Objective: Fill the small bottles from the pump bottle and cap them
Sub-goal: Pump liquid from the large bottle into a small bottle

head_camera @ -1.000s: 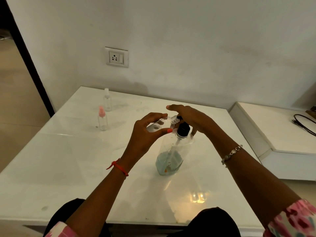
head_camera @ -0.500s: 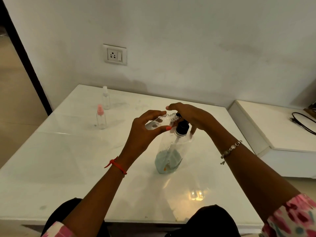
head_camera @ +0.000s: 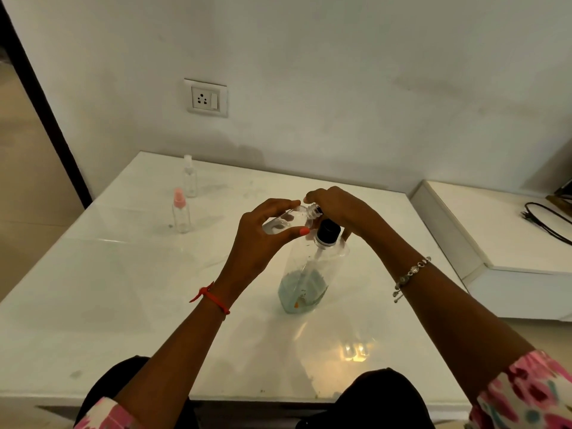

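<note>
A clear pump bottle with a black collar and a little blue liquid at its bottom stands mid-table. My right hand covers its pump head, fingers curled over it. My left hand holds a small clear uncapped bottle tilted on its side, its threaded neck against the pump's spout under my right fingers. Two more small bottles stand at the far left: one with a pink cap, one with a clear cap.
The white glossy table meets a white wall with a socket. A lower white ledge with a black cable lies to the right. My knees show below the table's near edge.
Both hands and the bottles keep nearly the same pose; the view has shifted slightly. No clear movement of the pump is visible.
</note>
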